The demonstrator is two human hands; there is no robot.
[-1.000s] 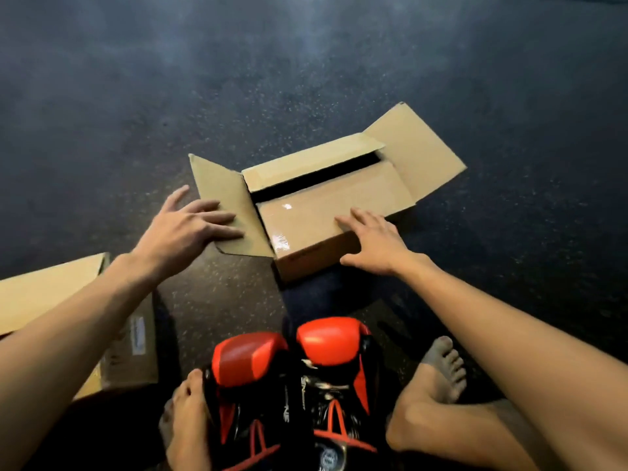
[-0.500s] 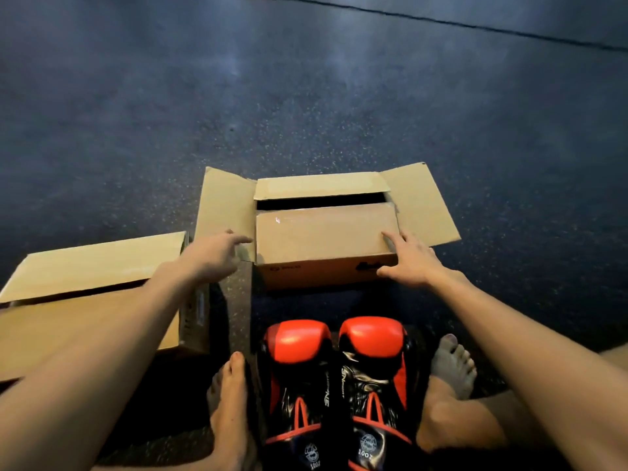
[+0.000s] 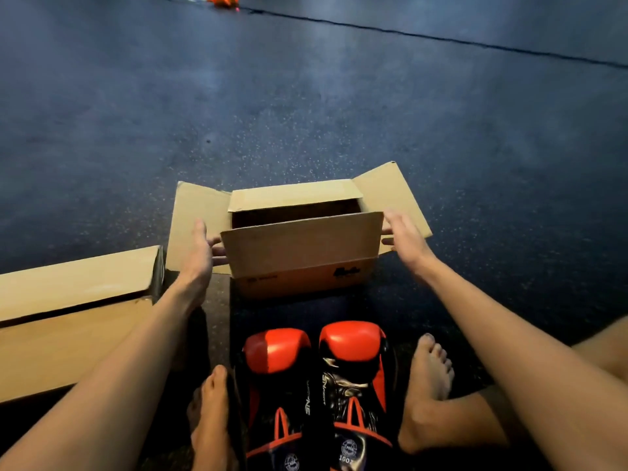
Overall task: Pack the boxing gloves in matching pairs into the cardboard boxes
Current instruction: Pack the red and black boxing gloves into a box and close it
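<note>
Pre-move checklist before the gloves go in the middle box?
1. Box mouth open: not ok, near flap stands up and far flap leans over the opening.
2. Side flaps folded out: ok.
3. Left hand and right hand free: ok, open at the box sides, holding nothing.
4. Gloves paired: ok, two red-black ones side by side between the feet.
5. Box empty: cannot tell, inside is dark.

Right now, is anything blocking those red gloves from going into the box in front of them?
Yes. The near flap of the cardboard box stands raised between the gloves and the opening; the far flap partly covers it.
</note>
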